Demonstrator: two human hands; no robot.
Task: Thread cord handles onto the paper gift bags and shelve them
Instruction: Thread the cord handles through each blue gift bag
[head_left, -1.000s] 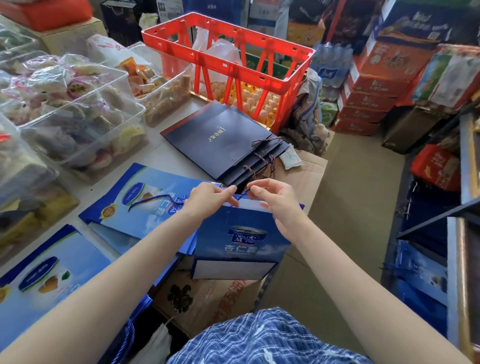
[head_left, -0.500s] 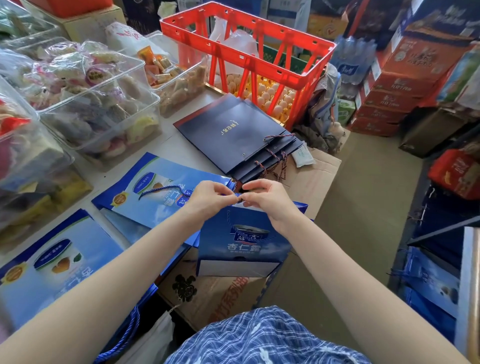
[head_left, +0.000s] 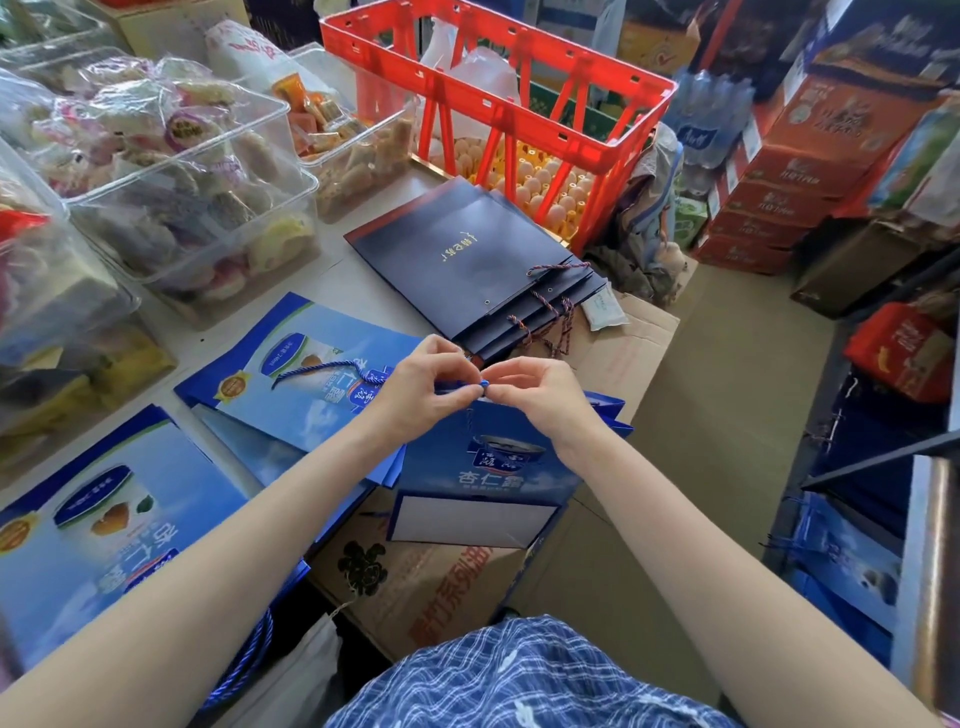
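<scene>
Head view: hands (head_left: 480, 387) apparently pinch cord (head_left: 483, 383).

**Hands close in on the cord end**

A second ago the two hands sat slightly apart at the top edge of the blue gift bag (head_left: 488, 467) — now the left hand (head_left: 421, 387) and right hand (head_left: 535, 395) have drawn together until their fingertips nearly meet. Between them a small blue cord end (head_left: 484, 384) now shows, pinched from both sides. The view has also crept closer over the table — everything sits a little lower in the picture.
</scene>
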